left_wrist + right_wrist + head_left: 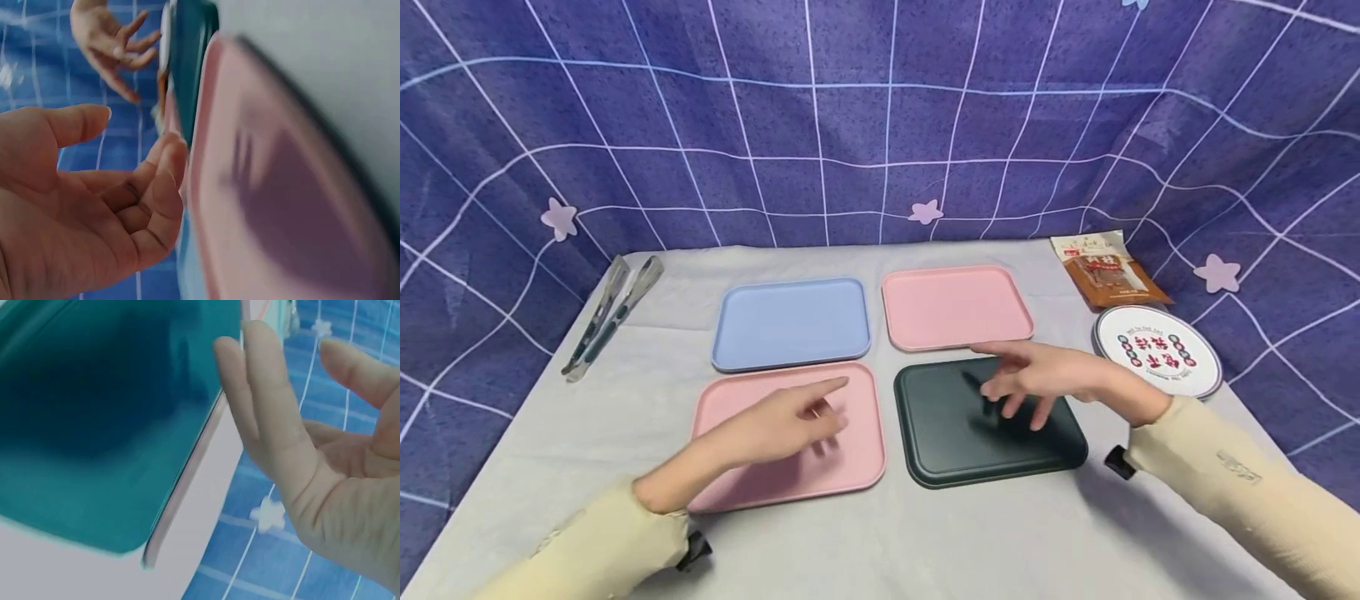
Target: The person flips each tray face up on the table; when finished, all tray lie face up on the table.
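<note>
My left hand (786, 423) hovers over the near pink tray (722, 492), fingers loosely bent and holding nothing. In the left wrist view its shadow falls across that tray, and a gap shows between fingertips and surface. Above the dark green tray (947, 450) is my right hand (1037, 375), its fingers spread and nothing in its grasp. The right wrist view shows the same green tray beside the raised fingers (275, 394). Behind these two lie a blue tray (792, 323) on the left and another pink tray (957, 307) on the right.
Metal tongs with dark handles (606, 321) lie at the table's left edge. On the right are a brown food packet (1108, 275) and a round white lid or plate with printed lettering (1157, 350). A purple gridded cloth (850, 125) hangs behind the white-covered table (925, 542).
</note>
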The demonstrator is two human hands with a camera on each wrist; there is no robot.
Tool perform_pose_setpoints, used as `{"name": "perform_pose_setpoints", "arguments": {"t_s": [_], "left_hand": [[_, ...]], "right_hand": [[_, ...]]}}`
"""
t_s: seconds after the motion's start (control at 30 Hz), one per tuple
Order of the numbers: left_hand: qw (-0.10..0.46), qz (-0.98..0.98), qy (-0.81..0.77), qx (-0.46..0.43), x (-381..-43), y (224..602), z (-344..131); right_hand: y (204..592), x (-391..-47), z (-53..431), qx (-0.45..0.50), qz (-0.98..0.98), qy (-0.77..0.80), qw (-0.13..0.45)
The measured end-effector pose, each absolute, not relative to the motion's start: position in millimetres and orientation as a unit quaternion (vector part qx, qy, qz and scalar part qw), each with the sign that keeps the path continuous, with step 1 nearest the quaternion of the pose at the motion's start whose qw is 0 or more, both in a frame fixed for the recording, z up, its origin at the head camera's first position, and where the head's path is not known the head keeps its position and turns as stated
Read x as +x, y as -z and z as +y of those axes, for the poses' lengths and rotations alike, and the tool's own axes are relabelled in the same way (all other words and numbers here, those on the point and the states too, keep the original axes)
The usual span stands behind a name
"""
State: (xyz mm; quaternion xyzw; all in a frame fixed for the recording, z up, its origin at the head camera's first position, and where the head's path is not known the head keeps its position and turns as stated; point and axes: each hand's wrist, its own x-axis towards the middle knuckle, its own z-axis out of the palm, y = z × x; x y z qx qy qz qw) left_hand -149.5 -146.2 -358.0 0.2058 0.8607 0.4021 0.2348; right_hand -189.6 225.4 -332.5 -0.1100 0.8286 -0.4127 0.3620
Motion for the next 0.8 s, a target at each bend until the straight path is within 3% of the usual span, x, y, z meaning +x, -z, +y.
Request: {"name": "perform_pose_setpoints", "arguments": {"t_s": [0.5,0.8], "left_hand": [[0.387,0.789,-0.443,0.178,-163,377,-84],[0.414,0.802,-0.396,0.170,-159,377,-70]], "right_hand": [[342,-172,286,-0.045,0.872,0.302,0.383],[356,-174,298,-0.005,0.879,0.288,0.379]]}}
